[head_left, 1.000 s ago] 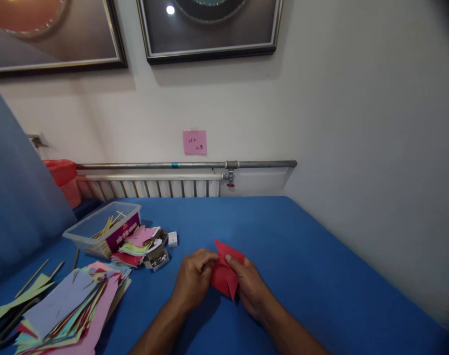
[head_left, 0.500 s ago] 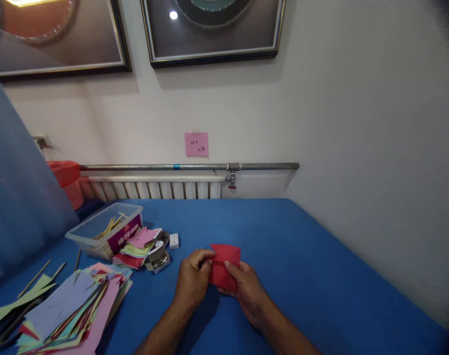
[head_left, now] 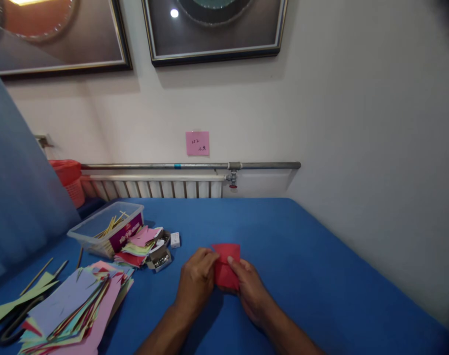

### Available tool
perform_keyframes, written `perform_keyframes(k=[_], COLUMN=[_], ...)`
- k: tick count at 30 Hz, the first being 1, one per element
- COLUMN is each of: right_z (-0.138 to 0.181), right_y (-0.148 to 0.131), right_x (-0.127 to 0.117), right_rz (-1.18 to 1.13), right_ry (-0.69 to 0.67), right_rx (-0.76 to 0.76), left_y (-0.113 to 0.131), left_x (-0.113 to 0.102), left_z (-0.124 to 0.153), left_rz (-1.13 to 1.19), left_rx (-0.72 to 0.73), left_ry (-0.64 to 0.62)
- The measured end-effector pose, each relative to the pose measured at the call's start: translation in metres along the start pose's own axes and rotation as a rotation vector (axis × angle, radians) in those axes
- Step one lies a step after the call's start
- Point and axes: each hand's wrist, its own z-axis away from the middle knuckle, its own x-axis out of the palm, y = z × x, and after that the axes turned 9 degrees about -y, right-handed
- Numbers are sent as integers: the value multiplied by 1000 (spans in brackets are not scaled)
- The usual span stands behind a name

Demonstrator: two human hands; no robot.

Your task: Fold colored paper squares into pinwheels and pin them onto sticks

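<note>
Though the right hand (head_left: 251,287) lies partly behind red paper (head_left: 227,277), each grip, left hand (head_left: 196,277) included, pinches it.

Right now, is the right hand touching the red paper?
Touching. The head view shows the right hand holding the red paper at its right side, thumb over its face.

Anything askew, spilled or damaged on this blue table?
Nothing looks spilled. The coloured paper stack is askew, its sheets fanned unevenly at lower left, and its top sheet has dark, slit-like marks, perhaps cuts. The held red paper shows no obvious tear.
</note>
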Motion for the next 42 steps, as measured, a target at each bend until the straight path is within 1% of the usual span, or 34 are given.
perform_keyframes(k=[3,7,12,15,17,18,22,23,25,28,31,36,42], right_z=[1,0,-4,-8,-10,-10,-7,-6,-4,-1,0,-1,-4], right_y=[-1,-3,1,6,6,5,-3,-5,-5,-3,-2,-2,0], right_x=[1,2,0,-6,-9,-10,-10,-9,-8,-5,-4,-2,-3], right_rz=[-13,-15,17,90,166,207,359,399,468,508,491,464,449], right_ry=[-2,-37,-44,12,61,80,90,83,65,14,-26,-2,17], right_rx=[-8,-45,-61,-63,-88,-108,-186,-199,-220,-226,-206,-156,-147], left_y=[0,0,-1,1,4,6,11,11,10,7,3,0,-2], left_x=[1,0,1,1,-2,-4,-16,-19,-20,-16,-10,-5,-1], left_z=[0,0,1,2,1,-1,-9,-11,-16,-18,-17,-16,-16], left_rz=[-59,-87,-57,29,136,202,548,635,786,947,1020,1039,1051], left_rx=[20,32,25,-14,-82,-144,-521,-594,-688,-773,-823,-875,-889], left_ry=[2,-1,-1,-22,-49,-61,-53,-51,-69,-111,-120,-116,-93])
